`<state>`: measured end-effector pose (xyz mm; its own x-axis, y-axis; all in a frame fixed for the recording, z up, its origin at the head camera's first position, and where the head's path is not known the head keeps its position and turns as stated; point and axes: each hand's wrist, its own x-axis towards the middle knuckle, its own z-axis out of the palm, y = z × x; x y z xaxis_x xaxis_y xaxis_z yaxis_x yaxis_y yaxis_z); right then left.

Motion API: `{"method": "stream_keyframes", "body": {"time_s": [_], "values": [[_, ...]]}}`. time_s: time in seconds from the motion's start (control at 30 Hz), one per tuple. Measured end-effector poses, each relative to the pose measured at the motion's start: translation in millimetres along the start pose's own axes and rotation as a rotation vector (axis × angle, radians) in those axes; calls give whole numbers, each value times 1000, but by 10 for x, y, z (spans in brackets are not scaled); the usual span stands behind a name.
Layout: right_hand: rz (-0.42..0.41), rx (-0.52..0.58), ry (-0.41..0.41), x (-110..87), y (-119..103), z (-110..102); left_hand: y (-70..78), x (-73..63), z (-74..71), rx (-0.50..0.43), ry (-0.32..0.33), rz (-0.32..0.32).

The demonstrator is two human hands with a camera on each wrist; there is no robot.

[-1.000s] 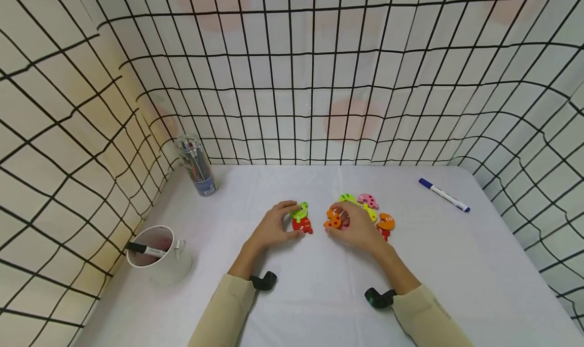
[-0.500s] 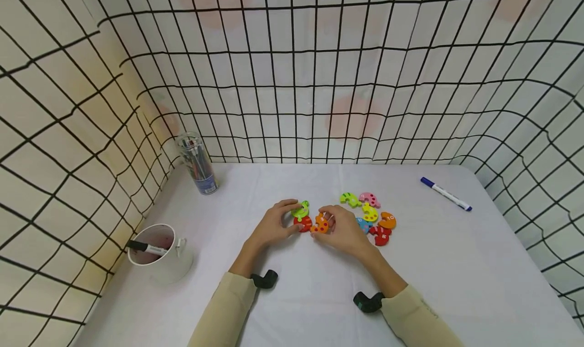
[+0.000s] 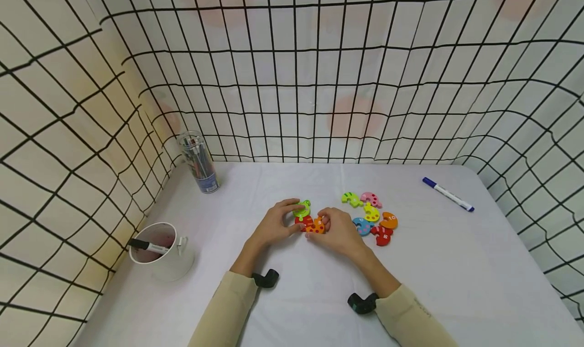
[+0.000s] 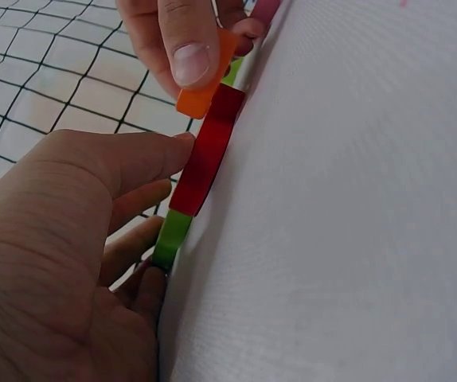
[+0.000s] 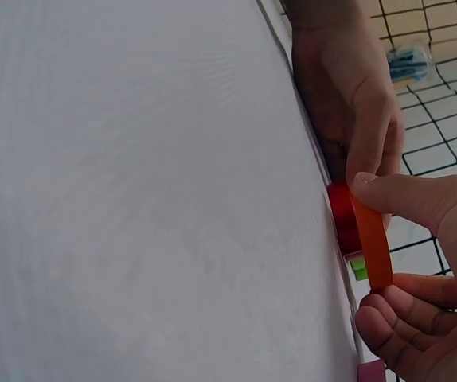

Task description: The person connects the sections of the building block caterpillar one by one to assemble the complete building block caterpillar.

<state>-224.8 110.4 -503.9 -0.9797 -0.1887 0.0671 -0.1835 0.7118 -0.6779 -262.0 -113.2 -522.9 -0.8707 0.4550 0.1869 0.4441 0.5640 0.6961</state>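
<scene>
My left hand (image 3: 272, 226) holds a green puzzle piece (image 3: 302, 211) and a red puzzle piece (image 3: 300, 220) lying joined on the white cloth. In the left wrist view its thumb touches the side of the red piece (image 4: 207, 155), with other fingers at the green one (image 4: 173, 237). My right hand (image 3: 339, 231) pinches an orange puzzle piece with red spots (image 3: 316, 227) between thumb and fingers. That orange piece (image 5: 374, 243) is tilted in the right wrist view, its edge overlapping the red piece.
Several more puzzle pieces, among them a blue one (image 3: 362, 226) and a yellow one (image 3: 371, 213), lie right of my right hand. A marker (image 3: 448, 194) lies farther right. At left stand a white bucket (image 3: 178, 263) and a jar of pens (image 3: 199, 162). Black grid netting (image 3: 315, 85) surrounds the table.
My right hand has moved left with the orange piece, from near the loose pieces to the red piece, uncovering the blue one. The left hand has stayed about in place.
</scene>
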Motion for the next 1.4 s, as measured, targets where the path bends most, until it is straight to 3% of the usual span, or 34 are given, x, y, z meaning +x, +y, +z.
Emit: {"method": "stream_keyframes", "body": {"time_s": [0.53, 0.83, 0.97, 1.2, 1.4], "values": [[38, -136, -44, 13, -149, 9, 18, 0, -3, -6, 3, -2], [45, -118, -71, 32, -161, -4, 16, 21, 41, 42, 57, -70], [42, -49, -61, 11, -92, -64, 22, 21, 45, 40, 44, -68], [-59, 4, -19, -51, 64, -253, 31, 24, 18, 46, 9, -93], [-37, 9, -6, -107, 231, -444, 34, 22, -2, 2, -32, -90]]}}
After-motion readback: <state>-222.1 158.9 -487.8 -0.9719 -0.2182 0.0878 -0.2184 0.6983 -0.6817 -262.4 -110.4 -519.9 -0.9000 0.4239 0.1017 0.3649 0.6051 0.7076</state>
